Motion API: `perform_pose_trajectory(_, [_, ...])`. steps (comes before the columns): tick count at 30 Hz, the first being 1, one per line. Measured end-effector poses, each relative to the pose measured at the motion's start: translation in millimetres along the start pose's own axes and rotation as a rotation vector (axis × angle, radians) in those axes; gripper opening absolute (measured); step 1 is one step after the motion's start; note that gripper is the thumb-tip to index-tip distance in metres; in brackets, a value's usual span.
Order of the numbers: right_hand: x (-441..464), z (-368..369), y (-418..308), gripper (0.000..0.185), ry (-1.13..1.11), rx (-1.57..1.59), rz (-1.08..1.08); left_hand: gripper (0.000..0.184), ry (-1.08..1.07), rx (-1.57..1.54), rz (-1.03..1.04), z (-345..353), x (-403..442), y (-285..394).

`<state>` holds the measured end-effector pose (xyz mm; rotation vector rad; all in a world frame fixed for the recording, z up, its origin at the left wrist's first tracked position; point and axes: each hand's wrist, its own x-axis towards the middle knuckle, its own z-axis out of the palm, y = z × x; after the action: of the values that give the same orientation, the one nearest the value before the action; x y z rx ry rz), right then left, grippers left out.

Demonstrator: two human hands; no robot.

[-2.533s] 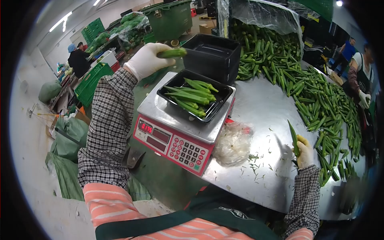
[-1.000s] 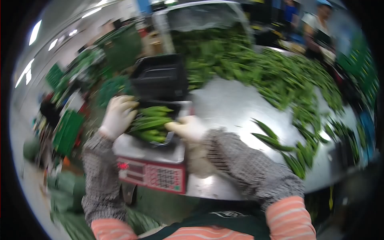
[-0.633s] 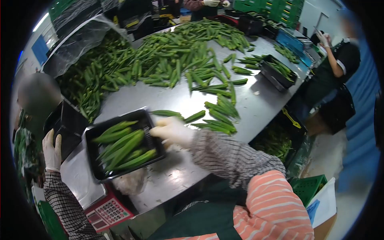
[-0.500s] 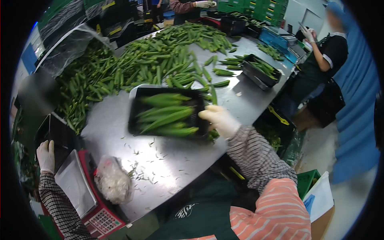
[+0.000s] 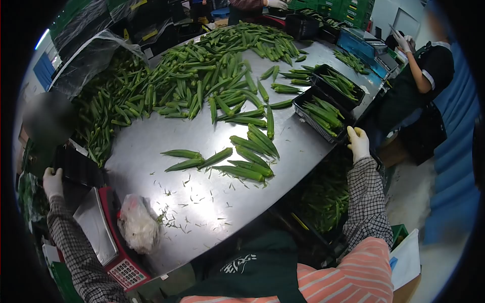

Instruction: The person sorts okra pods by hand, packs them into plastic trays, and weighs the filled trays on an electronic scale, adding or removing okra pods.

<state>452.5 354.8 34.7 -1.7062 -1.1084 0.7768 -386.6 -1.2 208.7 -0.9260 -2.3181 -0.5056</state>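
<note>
At the table's right edge, a black plastic tray of okra (image 5: 299,112) sits against another filled black tray (image 5: 358,103). My right hand (image 5: 359,143), in a pale glove, pinches the near tray's right corner. On the far left, my gloved left hand (image 5: 53,183) is closed on the edge of a black tray (image 5: 81,169) beside the scale; part of that tray is in shadow. Several loose okra pods (image 5: 242,172) lie on the metal table (image 5: 202,136) between my hands. Behind them spreads a large okra heap (image 5: 197,76).
A red scale (image 5: 126,270) with a metal pan stands at the left, next to a crumpled plastic bag (image 5: 137,224). Below the table's right edge is a dark crate holding okra (image 5: 328,207). A co-worker (image 5: 424,81) stands at the right; another person's gloved hand (image 5: 277,4) shows at the back.
My right hand has carried the okra tray from mid-table to the right, beside the other filled tray. Loose pods on the table are now uncovered. My left hand has stayed near the scale.
</note>
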Motion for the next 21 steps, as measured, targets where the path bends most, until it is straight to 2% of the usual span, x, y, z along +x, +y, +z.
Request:
perform_pose_trajectory(1, [-5, 2, 4, 0.046, 0.247, -0.341, -0.348, 0.026, 0.079, -0.041, 0.014, -10, -2, -5])
perform_pose_trajectory(3, [-40, 6, -24, 0.044, 0.227, -0.335, -0.711, 0.026, 0.099, -0.21, -0.005, -56, -21, -2])
perform_pose_trajectory(4, [-54, 16, -34, 0.039, 0.094, -0.234, -0.794, 0.024, 0.124, -0.275, -0.035, -79, -45, 15])
perform_pose_trajectory(5, [-68, 29, -41, 0.028, -0.086, -0.157, -0.775, 0.023, 0.15, -0.339, -0.063, -98, -74, 34])
perform_pose_trajectory(6, [-98, 39, -64, 0.02, -0.23, -0.186, -0.765, 0.022, 0.154, -0.246, -0.029, -107, -102, 38])
perform_pose_trajectory(7, [-107, 57, -60, 0.015, -0.342, -0.166, -0.86, 0.022, 0.16, -0.156, 0.005, -113, -130, 40])
perform_pose_trajectory(9, [-134, 86, -70, 0.014, -0.583, -0.218, -0.868, 0.02, -0.053, -0.077, -0.045, -119, -180, 57])
perform_pose_trajectory(10, [-137, 104, -69, 0.015, -0.682, -0.254, -0.918, 0.02, -0.075, -0.085, -0.071, -106, -206, 50])
perform_pose_trajectory(11, [-145, 117, -74, 0.017, -0.691, -0.378, -0.898, 0.02, -0.099, -0.096, -0.097, -95, -226, 46])
perform_pose_trajectory(13, [-155, 140, -82, 0.02, -0.705, -0.626, -0.86, 0.032, -0.197, 0.139, -0.095, -102, -247, 86])
perform_pose_trajectory(14, [-157, 151, -82, 0.021, -0.709, -0.749, -0.843, 0.048, -0.089, 0.191, 0.081, -101, -257, 93])
perform_pose_trajectory(16, [-157, 161, -85, 0.024, -0.727, -0.908, -0.822, 0.051, -0.016, -0.079, 0.094, -112, -262, 145])
perform_pose_trajectory(17, [-156, 160, -84, 0.023, -0.721, -0.815, -0.84, 0.053, 0.022, -0.213, 0.096, -116, -265, 171])
perform_pose_trajectory(19, [-148, 148, -80, 0.022, -0.701, -0.626, -0.865, 0.051, -0.041, -0.371, 0.235, -106, -275, 204])
perform_pose_trajectory(21, [-141, 96, -91, 0.022, -0.617, -0.486, -0.829, 0.043, -0.174, -0.552, 0.352, -98, -285, 246])
